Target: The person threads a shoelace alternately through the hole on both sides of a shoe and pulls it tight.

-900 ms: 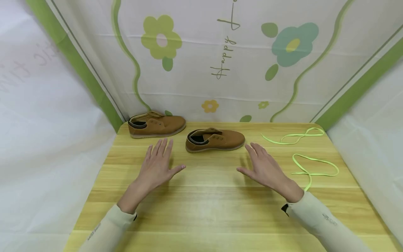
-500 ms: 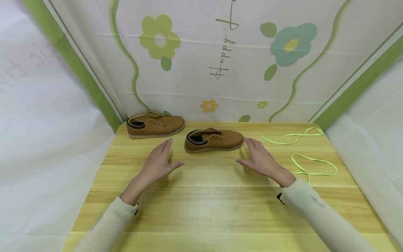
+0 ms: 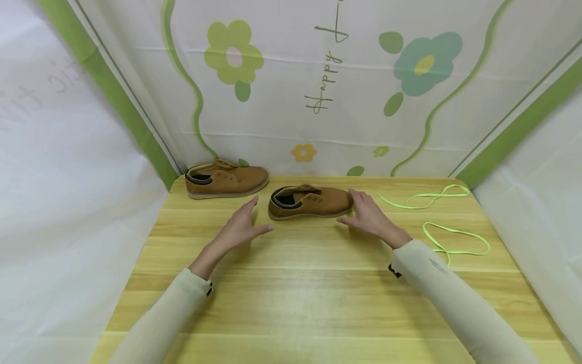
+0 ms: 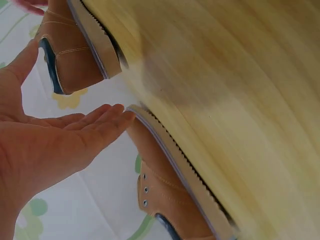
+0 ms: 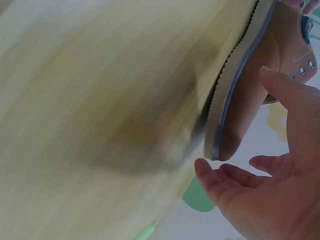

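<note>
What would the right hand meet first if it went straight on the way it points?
Most likely the nearer brown shoe, at its toe end: the right hand points that way, fingertips right beside it. Whether they touch it is hard to tell.

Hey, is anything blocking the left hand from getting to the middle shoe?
Nothing visible blocks it: between the left hand and the middle shoe, there's only tabletop. The other shoe sits farther back and to the left, off that path.
</note>
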Demonstrator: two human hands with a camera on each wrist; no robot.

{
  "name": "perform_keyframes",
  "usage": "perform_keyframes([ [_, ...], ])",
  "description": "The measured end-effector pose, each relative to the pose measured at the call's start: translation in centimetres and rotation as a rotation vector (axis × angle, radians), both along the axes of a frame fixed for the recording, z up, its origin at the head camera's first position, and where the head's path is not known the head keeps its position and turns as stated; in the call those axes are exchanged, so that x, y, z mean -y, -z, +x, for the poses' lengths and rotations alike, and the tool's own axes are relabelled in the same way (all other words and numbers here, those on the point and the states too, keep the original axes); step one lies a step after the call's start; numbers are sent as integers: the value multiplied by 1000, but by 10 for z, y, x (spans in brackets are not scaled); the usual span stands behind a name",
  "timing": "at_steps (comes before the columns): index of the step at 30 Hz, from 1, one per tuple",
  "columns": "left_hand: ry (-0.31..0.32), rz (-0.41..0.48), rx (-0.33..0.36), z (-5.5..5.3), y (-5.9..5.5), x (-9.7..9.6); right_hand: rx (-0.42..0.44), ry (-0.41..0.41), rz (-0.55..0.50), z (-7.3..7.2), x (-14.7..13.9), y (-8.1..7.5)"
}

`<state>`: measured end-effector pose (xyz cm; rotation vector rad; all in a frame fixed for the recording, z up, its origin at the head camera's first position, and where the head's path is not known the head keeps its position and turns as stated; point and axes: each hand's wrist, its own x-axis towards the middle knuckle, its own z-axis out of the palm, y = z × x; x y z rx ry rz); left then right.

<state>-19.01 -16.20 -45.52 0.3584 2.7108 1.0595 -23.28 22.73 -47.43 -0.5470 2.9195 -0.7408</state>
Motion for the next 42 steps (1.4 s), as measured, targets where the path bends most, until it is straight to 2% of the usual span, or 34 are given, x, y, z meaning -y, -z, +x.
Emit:
perform_keyframes([
  [6, -2, 44, -6, -14, 4, -10, 30, 31, -42, -12, 3, 8],
  [13, -28, 93, 38, -26, 9, -20, 27, 35, -85, -24, 1, 18],
  [20, -32, 129, 49, -33, 18, -31, 42, 54, -107, -27, 0, 25],
  [27, -11, 128, 21, -37, 21, -33, 37, 62, -128, -28, 4, 29],
  [33, 0, 131, -28, -44, 28, -38, 33, 63, -130, -29, 4, 28],
  [38, -20, 136, -51, -49, 33, -44, 43, 59, -128, -30, 4, 28],
  [42, -31, 146, -54, -49, 34, -45, 45, 59, -129, -30, 5, 26],
])
